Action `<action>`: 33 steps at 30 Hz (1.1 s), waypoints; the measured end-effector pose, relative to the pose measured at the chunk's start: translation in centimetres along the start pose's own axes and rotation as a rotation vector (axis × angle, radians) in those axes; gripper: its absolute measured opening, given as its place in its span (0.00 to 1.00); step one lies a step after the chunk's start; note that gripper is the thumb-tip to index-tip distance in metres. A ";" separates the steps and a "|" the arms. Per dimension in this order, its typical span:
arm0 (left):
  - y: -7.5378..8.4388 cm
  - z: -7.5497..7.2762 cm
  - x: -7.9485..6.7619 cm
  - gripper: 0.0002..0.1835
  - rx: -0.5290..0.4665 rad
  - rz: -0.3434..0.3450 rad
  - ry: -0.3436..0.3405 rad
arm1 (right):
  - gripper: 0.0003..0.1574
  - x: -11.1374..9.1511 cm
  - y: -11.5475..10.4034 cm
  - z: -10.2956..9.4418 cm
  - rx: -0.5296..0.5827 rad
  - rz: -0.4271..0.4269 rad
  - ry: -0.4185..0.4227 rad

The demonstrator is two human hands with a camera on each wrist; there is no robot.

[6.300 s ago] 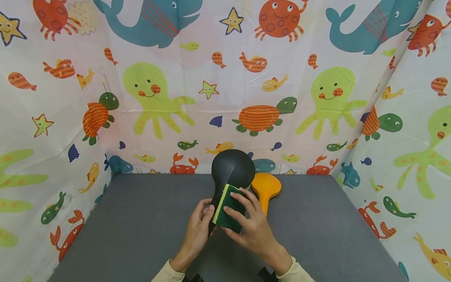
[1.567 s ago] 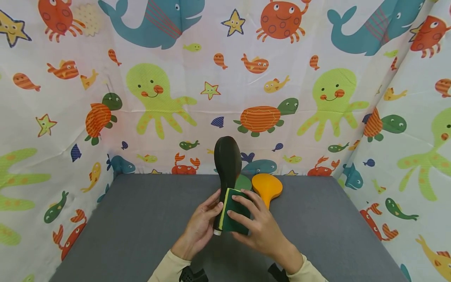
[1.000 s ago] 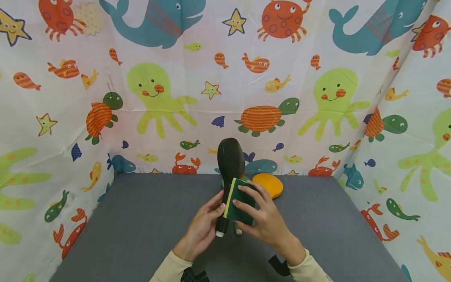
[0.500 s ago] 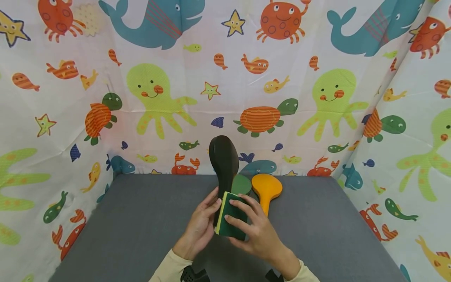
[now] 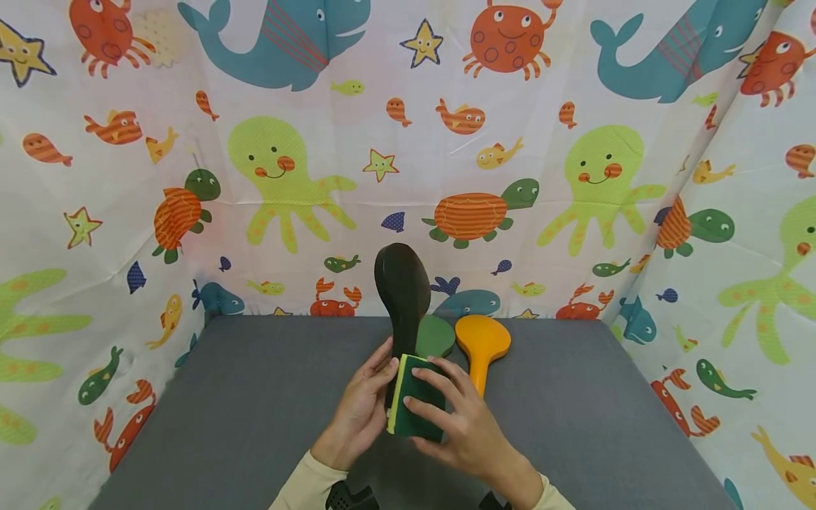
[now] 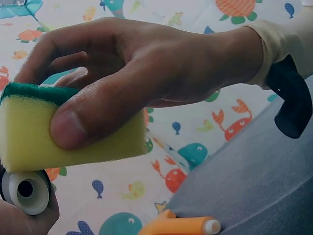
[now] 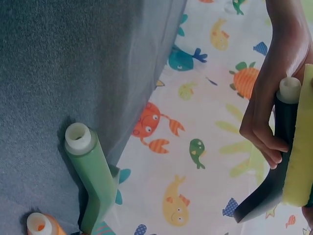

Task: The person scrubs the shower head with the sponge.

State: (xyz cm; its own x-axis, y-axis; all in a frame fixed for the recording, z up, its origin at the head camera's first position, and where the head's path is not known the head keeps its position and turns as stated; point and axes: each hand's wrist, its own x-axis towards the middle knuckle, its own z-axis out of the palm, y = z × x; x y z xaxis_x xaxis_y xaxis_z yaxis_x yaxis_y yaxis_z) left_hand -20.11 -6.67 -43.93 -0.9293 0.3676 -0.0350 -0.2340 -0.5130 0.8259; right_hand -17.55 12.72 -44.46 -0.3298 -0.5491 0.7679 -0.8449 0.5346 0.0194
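Note:
My left hand (image 5: 353, 418) grips the handle of a black handheld shower head (image 5: 400, 283), held up with its round head at the top. My right hand (image 5: 474, 432) holds a sponge (image 5: 417, 397), dark green on the scouring side, with its yellow side against that handle. In the left wrist view the right thumb presses the sponge's yellow foam (image 6: 98, 152), and the handle's hollow white end (image 6: 33, 191) shows below. From the right wrist, the left fingers (image 7: 264, 132) lie along the black handle (image 7: 285, 120) beside the foam.
Behind the hands, a green shower head (image 5: 436, 336) and an orange shower head (image 5: 482, 336) stand side by side on the grey table (image 5: 268, 397). A curtain (image 5: 408, 142) printed with sea animals encloses the back and sides.
Over the last second the sponge has slid lower along the handle, while the black shower head has shifted left. Compared with 6.3 seconds ago, its broad head is turned more edge-on.

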 end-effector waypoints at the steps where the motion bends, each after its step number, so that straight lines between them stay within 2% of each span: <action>1: 0.0 0.1 0.0 0.35 -0.001 0.002 -0.002 | 0.24 0.1 0.1 -0.1 0.001 -0.002 0.003; 11: 0.0 0.4 -0.3 0.36 0.057 0.002 0.001 | 0.29 0.7 1.1 -0.7 0.005 0.030 -0.004; 18: -0.2 0.1 -0.3 0.35 0.086 -0.001 0.016 | 0.25 1.0 2.2 -0.9 0.008 0.017 -0.005; 24: -0.4 -0.1 -0.3 0.35 0.137 -0.011 0.022 | 0.28 1.3 3.0 -1.2 0.016 0.028 0.007; 33: -0.1 0.1 -0.3 0.35 0.156 0.010 0.050 | 0.27 1.3 3.0 -1.0 0.019 0.023 0.043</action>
State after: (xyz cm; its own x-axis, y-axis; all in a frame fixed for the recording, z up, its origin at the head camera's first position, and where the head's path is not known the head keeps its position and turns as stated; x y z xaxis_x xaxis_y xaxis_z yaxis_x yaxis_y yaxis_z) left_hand -19.76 -6.69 -43.95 -0.9454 0.3219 -0.0506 -0.1807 -0.3887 0.9035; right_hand -20.09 14.24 -42.78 -0.3316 -0.5083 0.7948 -0.8452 0.5344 -0.0109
